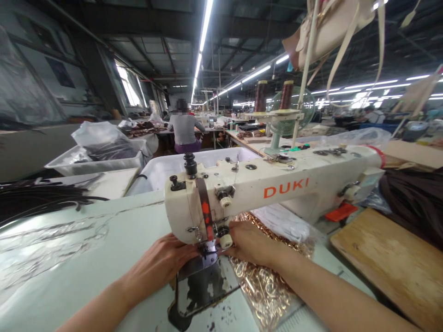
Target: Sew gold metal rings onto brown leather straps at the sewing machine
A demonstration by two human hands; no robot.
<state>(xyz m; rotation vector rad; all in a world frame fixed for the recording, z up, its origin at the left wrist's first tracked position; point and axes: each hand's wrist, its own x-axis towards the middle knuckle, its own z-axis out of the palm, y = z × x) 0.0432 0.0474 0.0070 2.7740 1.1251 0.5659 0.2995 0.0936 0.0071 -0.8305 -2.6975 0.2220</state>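
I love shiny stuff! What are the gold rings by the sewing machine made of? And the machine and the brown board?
Rings: likely gold-plated metal, glinting, in clear plastic.
Sewing machine: probably painted metal, smooth cream gloss.
Board: bare wood, grain visible, matte.

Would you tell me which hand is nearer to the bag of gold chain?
Right. The right hand lies over the bag of gold chain beside the presser foot; the left hand lies across the needle plate, apart from it.

Garment or bag factory floor, probably, DUKI sewing machine (277, 189), rows of worktables (242, 138), thread cones (261, 96), strip lights (204, 32)
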